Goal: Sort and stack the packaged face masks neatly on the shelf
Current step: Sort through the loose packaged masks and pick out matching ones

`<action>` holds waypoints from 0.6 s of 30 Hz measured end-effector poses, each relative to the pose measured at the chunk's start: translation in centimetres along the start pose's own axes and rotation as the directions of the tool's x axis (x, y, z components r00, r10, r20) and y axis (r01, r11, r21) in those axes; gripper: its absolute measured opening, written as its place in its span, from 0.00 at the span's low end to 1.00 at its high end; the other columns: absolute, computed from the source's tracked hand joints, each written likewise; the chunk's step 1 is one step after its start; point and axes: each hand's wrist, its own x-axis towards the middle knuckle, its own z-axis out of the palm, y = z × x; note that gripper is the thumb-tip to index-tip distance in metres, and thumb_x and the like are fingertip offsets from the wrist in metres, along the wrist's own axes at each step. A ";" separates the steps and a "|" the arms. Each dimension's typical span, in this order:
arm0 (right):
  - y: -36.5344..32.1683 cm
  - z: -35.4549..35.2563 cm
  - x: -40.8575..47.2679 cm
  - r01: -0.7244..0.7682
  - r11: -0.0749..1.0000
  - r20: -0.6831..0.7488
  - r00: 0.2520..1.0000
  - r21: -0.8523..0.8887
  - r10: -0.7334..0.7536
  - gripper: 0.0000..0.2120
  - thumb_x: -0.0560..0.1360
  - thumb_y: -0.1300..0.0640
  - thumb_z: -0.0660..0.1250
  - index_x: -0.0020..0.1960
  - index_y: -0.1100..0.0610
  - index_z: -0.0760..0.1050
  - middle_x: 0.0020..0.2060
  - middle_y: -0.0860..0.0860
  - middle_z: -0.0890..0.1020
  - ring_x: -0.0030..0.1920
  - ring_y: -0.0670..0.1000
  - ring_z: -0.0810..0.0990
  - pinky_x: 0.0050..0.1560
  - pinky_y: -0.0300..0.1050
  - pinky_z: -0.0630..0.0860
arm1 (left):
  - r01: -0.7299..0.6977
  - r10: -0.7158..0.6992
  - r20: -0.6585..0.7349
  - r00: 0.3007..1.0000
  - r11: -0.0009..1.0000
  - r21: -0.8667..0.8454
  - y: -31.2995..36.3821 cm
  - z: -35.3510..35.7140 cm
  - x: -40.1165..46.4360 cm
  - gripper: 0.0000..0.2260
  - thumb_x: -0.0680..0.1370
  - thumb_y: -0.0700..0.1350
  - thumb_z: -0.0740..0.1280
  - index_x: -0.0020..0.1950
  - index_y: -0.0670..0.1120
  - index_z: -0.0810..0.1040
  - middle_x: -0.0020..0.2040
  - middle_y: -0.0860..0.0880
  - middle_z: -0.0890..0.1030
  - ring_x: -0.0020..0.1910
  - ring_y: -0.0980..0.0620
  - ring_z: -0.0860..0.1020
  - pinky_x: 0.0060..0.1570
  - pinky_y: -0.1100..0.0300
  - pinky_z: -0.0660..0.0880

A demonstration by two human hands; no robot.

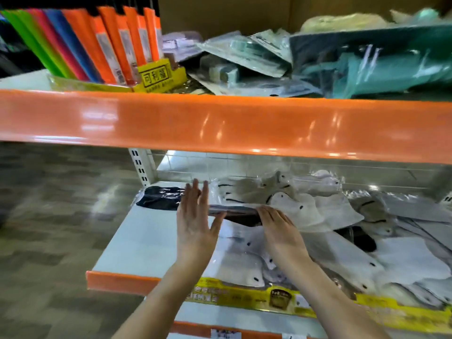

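From the head view, the left hand [195, 216] stands flat with fingers straight against the left end of a dark mask packet [234, 212], while the right hand [276, 222] curls over its right end. The packet lies mid-shelf [137, 241], long axis left-right. Squaring seems underway; next, set it on the black stack [159, 198] at far left.

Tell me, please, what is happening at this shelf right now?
A person is tidying packaged face masks on the lower shelf. The left hand, fingers straight, is up against the end of a dark mask pack, while the right hand rests on its other end. A black pack lies at the left, and white packs are still jumbled to the right.
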 end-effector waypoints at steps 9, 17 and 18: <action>-8.9 2.4 3.0 0.117 0.993 -0.007 0.993 0.023 -0.117 0.27 0.74 0.66 0.65 0.73 0.60 0.65 0.69 0.56 0.70 0.70 0.55 0.68 0.69 0.45 0.63 | -0.238 0.200 0.267 0.943 0.964 0.120 -7.9 -2.8 0.3 0.23 0.62 0.33 0.59 0.50 0.46 0.85 0.49 0.49 0.85 0.48 0.50 0.84 0.39 0.57 0.80; -14.2 4.9 7.0 0.272 0.958 -0.206 0.936 -0.094 -0.286 0.15 0.60 0.66 0.69 0.45 0.56 0.82 0.40 0.49 0.83 0.42 0.52 0.82 0.39 0.42 0.78 | -0.157 0.109 0.225 0.968 0.966 0.206 -14.2 -4.4 2.8 0.22 0.62 0.24 0.65 0.52 0.40 0.84 0.51 0.44 0.84 0.51 0.44 0.83 0.45 0.47 0.80; -14.6 4.8 7.5 0.260 0.961 -0.177 0.946 -0.095 -0.273 0.19 0.57 0.68 0.73 0.47 0.57 0.81 0.42 0.49 0.83 0.43 0.53 0.82 0.40 0.43 0.78 | -0.151 0.104 0.221 0.970 0.967 0.206 -14.7 -4.3 3.1 0.23 0.62 0.24 0.63 0.52 0.39 0.84 0.51 0.43 0.84 0.52 0.43 0.82 0.47 0.46 0.79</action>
